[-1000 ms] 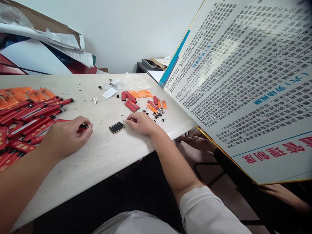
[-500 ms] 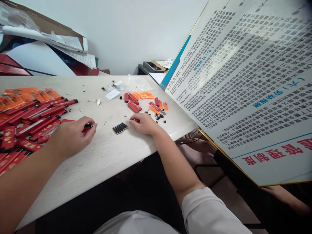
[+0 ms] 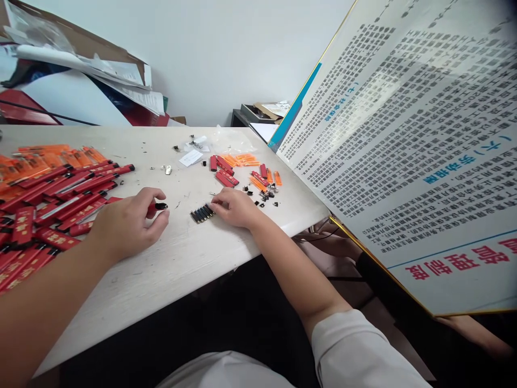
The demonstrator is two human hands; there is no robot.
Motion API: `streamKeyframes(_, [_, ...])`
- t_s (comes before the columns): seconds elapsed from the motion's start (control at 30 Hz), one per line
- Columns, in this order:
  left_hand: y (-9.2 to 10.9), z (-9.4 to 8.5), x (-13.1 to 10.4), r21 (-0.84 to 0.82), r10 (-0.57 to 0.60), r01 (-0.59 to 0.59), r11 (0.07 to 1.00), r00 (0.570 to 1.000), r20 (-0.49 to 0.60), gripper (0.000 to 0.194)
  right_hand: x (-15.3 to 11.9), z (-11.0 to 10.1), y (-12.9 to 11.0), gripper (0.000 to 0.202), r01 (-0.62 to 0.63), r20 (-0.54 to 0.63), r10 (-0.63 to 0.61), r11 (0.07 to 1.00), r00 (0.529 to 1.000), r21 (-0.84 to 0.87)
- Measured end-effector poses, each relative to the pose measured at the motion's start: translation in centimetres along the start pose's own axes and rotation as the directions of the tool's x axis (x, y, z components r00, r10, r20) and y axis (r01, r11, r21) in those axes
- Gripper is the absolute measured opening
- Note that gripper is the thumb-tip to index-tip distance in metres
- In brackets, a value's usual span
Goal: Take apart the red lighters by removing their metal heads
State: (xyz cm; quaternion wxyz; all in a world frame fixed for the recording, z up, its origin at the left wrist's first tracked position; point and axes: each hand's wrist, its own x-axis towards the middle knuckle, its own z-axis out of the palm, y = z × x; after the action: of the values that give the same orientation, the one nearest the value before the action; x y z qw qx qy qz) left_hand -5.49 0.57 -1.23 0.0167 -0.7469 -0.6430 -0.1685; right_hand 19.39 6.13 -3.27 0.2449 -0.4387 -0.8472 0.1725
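My left hand (image 3: 127,223) holds a red lighter (image 3: 152,209) with its black end facing right; the thumb is spread away from it, and the curled fingers hide most of its body. My right hand (image 3: 234,207) has its fingertips pinched at the right end of a row of small black sticks (image 3: 201,214) with brass-coloured tips, on the outermost one. Close to my left forearm lies a heap of red lighters (image 3: 60,213) with black ends and gold print. Behind the heap are several transparent orange lighter bodies (image 3: 52,159).
Beyond my right hand lie more red cases (image 3: 226,171), orange pieces (image 3: 242,160) and small metal and black parts (image 3: 269,194). A plastic bag (image 3: 234,140) and a white label (image 3: 190,158) lie farther back. A large printed board (image 3: 404,161) leans over the table's right side.
My left thumb has opened away from the fingers, showing more of the lighter's black end. My right fingertips have come left onto the row of black sticks. The view has shifted slightly.
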Motion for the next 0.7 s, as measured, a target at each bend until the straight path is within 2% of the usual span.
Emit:
streamKeyframes(0.2, [0.07, -0.27, -0.09, -0.052, 0.058, -0.057, 0.997, 0.998, 0.025, 0.025, 0.10, 0.13, -0.03, 0.018, -0.018, 0.014, 0.019, 1.000, 1.000, -0.014])
streamKeyframes(0.5, [-0.62, 0.13, -0.34, -0.157, 0.201, -0.209, 0.965, 0.977, -0.068, 0.018, 0.12, -0.02, -0.04, 0.013, -0.031, 0.012, 0.032, 0.999, 0.999, -0.015])
streamKeyframes(0.7, [-0.56, 0.15, -0.28, -0.152, 0.192, -0.200, 0.968, 0.979, -0.067, 0.015, 0.15, -0.06, 0.06, 0.013, -0.036, 0.022, 0.036, 0.999, 0.999, -0.009])
